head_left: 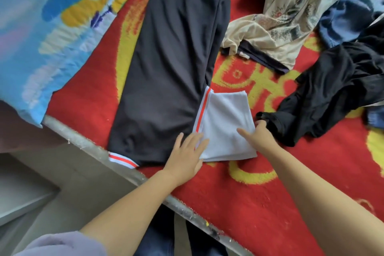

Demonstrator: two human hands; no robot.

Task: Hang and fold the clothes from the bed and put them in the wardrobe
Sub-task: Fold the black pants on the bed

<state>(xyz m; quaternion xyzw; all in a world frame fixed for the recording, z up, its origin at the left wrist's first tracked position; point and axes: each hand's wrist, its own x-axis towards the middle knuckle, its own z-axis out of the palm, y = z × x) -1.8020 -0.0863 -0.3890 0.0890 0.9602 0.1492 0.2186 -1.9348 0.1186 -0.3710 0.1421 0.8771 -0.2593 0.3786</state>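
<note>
Spread lengthwise on the bed [270,203], over a red blanket [89,97] with yellow patterning: a dark navy garment [166,64], folded into a long narrow panel running from the near edge of the bed away toward the far side. At its near right corner, a pale grey sleeve [224,127] with a white-and-orange stripe, folded out beside the dark panel and lying flat on the blanket. Another striped cuff [122,159] poking out at the near left corner, right at the bed's edge.

Left hand [187,156] laid flat, palm down, fingers [197,143] straight and slightly spread, resting across the seam where dark fabric meets grey sleeve. Right hand [259,135] on the sleeve's right edge, index finger stretched out over the grey cloth, remaining fingers bent toward the sleeve's outer edge; whether pinching the cloth or only pressing it, cannot tell.

Just right of the right hand, nearly touching it: a crumpled black garment [328,93]. Farther back, a rumpled cream printed shirt [276,27] and a heap of blue clothes [345,21]. On the left, a colourful blue-patterned sheet [45,33].
</note>
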